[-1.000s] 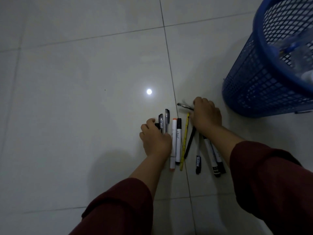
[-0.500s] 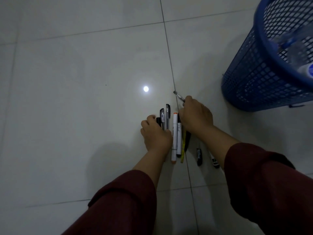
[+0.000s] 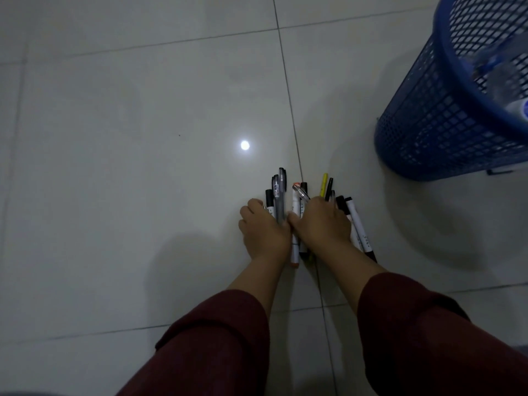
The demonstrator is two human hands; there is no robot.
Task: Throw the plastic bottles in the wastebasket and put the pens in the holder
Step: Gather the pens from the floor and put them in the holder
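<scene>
Several pens lie bunched on the tiled floor, tips pointing away from me. My left hand presses on the dark pens at the bunch's left side. Beside it, touching, my right hand covers the middle of the bunch, fingers curled over a clear pen, a yellow pen and black ones. A white marker lies along the right hand's outer edge. A white marker with orange ends shows between the hands. Clear plastic bottles lie inside the blue wastebasket. No holder is visible.
The blue mesh wastebasket stands at the upper right, an arm's reach from the pens. A bright light reflection shines on the grey tiles just beyond the pens. My dark red sleeves fill the lower frame.
My right hand has swept the loose pens leftward into one bunch against the left hand; the two hands now touch. The separate clear pen joined the bunch.
</scene>
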